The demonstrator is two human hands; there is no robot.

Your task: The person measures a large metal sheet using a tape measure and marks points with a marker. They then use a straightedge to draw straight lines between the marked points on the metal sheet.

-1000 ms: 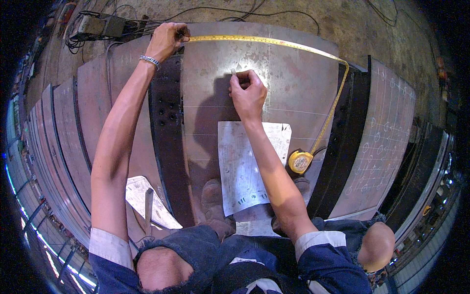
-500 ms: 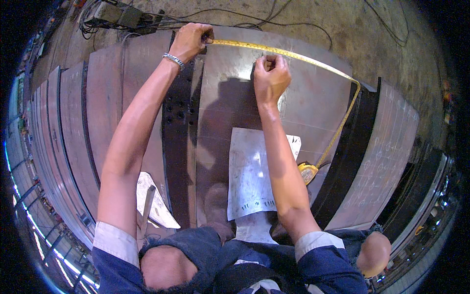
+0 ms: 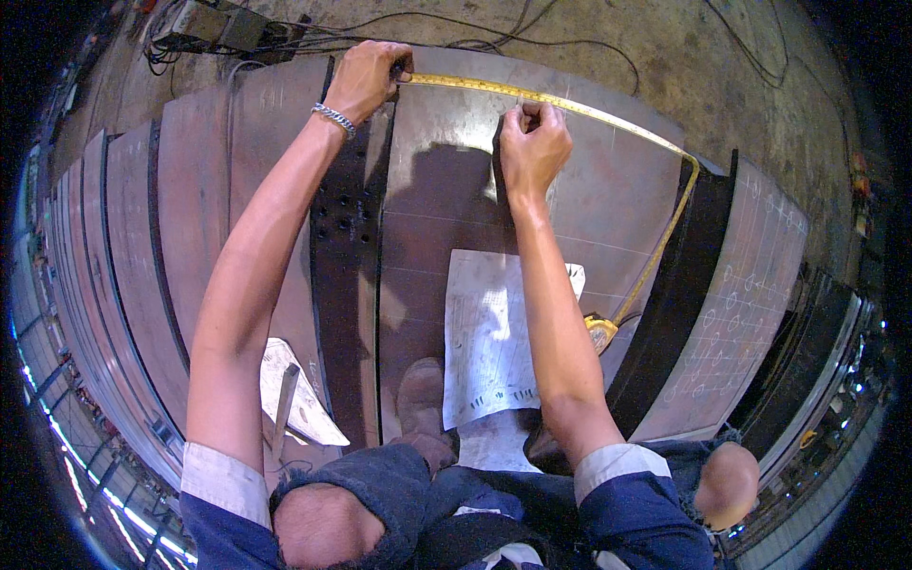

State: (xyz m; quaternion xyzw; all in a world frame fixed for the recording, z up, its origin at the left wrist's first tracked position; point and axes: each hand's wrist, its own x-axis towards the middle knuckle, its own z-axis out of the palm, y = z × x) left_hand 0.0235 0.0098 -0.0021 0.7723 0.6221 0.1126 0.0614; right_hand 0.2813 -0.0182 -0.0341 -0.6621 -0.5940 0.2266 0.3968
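My left hand (image 3: 369, 74) pinches the end of a yellow tape measure blade (image 3: 570, 104) at the far edge of a large steel plate (image 3: 598, 199). The blade runs right along that edge, bends down at the plate's right side and ends in the yellow case (image 3: 600, 332) lying on the plate. My right hand (image 3: 534, 142) is closed on a small marker, its tip pressed to the plate just below the blade. A white paper drawing (image 3: 489, 332) lies on the plate under my right forearm.
A dark drilled steel bar (image 3: 344, 247) lies left of the plate, with more steel plates (image 3: 142, 228) stacked further left. A black beam (image 3: 679, 304) and a marked plate (image 3: 750, 294) lie right. Cables and a box (image 3: 214, 24) sit on the concrete floor beyond.
Both hands have moved away from me toward the far edge of the plate. My right hand has risen from mid-plate up to the tape blade.
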